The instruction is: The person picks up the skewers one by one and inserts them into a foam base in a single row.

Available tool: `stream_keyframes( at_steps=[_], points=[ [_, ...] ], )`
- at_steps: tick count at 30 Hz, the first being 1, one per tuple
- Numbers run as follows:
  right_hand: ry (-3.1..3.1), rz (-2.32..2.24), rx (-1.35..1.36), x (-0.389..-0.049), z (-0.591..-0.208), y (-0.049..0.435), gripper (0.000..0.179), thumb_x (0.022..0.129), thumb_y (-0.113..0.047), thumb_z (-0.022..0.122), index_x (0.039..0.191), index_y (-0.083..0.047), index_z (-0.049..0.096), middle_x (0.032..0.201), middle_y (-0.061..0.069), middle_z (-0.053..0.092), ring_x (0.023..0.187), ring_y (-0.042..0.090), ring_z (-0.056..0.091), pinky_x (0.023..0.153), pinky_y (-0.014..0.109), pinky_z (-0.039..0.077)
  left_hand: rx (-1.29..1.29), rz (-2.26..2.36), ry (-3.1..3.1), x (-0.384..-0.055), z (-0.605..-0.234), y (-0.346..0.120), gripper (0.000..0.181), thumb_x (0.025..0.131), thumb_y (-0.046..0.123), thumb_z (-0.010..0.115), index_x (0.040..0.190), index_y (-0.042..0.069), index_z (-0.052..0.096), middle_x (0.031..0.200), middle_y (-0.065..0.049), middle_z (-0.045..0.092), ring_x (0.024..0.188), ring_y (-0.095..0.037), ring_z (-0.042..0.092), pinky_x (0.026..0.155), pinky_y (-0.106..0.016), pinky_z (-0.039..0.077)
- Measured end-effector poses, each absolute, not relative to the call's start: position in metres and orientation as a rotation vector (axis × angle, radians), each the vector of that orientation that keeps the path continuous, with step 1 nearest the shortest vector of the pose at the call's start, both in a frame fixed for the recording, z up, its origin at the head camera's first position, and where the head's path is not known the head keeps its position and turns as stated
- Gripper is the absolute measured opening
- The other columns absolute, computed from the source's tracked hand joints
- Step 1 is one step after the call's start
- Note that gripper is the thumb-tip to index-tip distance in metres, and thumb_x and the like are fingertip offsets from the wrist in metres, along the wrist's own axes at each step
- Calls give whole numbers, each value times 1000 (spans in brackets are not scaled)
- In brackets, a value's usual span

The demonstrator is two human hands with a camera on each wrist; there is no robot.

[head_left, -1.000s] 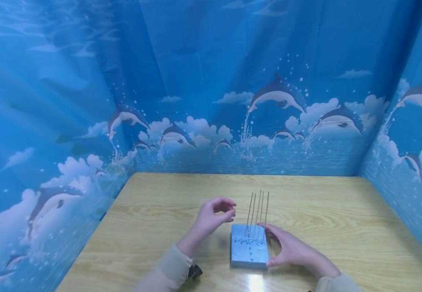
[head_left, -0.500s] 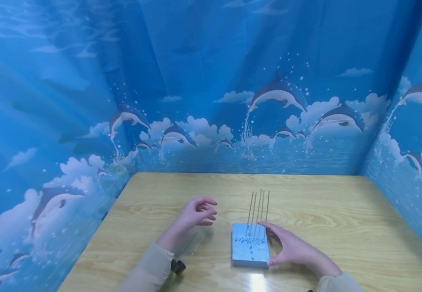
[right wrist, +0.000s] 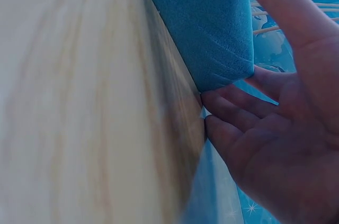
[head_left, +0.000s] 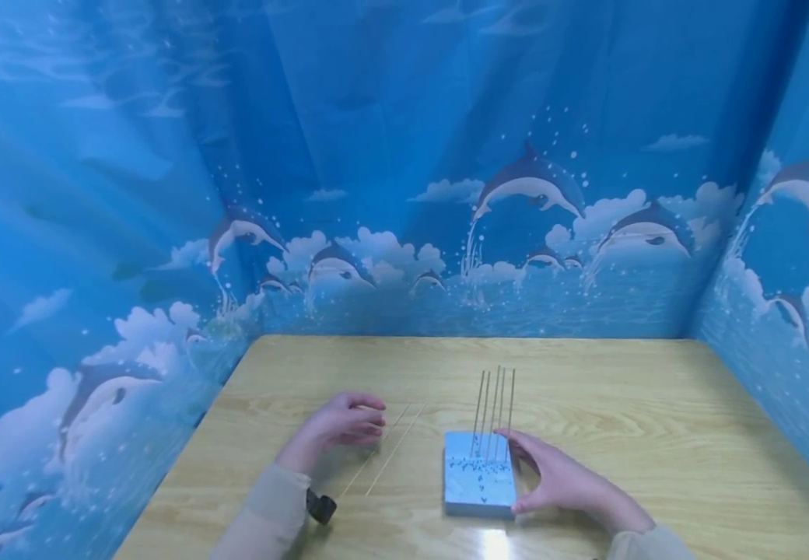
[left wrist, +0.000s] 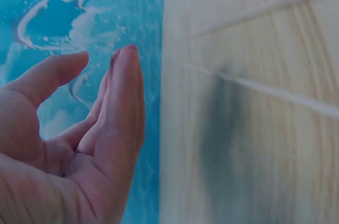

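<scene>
A light blue foam block (head_left: 480,486) with many small holes in its top lies on the table. Several thin wooden sticks (head_left: 494,412) stand upright in its far half. My right hand (head_left: 562,474) grips the block's right side, thumb at the near corner and fingers at the far corner. In the right wrist view the block's side (right wrist: 206,33) sits between thumb and fingers. My left hand (head_left: 344,424) is over the table left of the block, bare of any object, its fingers relaxed and apart from the thumb (left wrist: 63,70). Two loose sticks (head_left: 396,447) lie side by side just right of it.
The wood-grain table (head_left: 586,389) meets a blue dolphin-print curtain (head_left: 390,155) at the back and sides. A black wrist-camera mount (head_left: 321,507) sits under my left wrist, close over the table.
My left hand has moved left and a little toward me, from beside the upright sticks past the two loose ones, which now show. My right hand and the block have stayed put.
</scene>
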State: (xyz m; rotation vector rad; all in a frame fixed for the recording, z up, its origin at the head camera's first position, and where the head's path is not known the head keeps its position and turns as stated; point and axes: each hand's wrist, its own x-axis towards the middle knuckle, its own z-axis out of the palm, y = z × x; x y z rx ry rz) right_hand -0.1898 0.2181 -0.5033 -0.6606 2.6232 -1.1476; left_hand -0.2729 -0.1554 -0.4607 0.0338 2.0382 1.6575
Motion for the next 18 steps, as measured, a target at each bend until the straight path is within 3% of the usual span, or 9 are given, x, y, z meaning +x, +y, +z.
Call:
stream_keyframes(
  at_steps=[10, 18],
  points=[
    [2637, -1134, -673, -190, -504, 218, 120, 59, -51, 87, 153, -4, 30, 151, 20, 43, 133, 38, 50, 113, 61, 30, -74, 1632, 2068, -283, -475, -170, 35, 94, 7, 63, 125, -8, 58, 98, -10, 74, 84, -16, 72, 80, -35, 63],
    [2635, -1134, -692, -189, -503, 218, 119, 60, -51, 87, 153, -3, 30, 152, 20, 43, 133, 39, 49, 113, 62, 30, -80, 1479, 2141, -290, -481, -173, 25, 89, 5, 68, 112, -6, 67, 88, -10, 75, 75, -15, 71, 73, -31, 63]
  ],
)
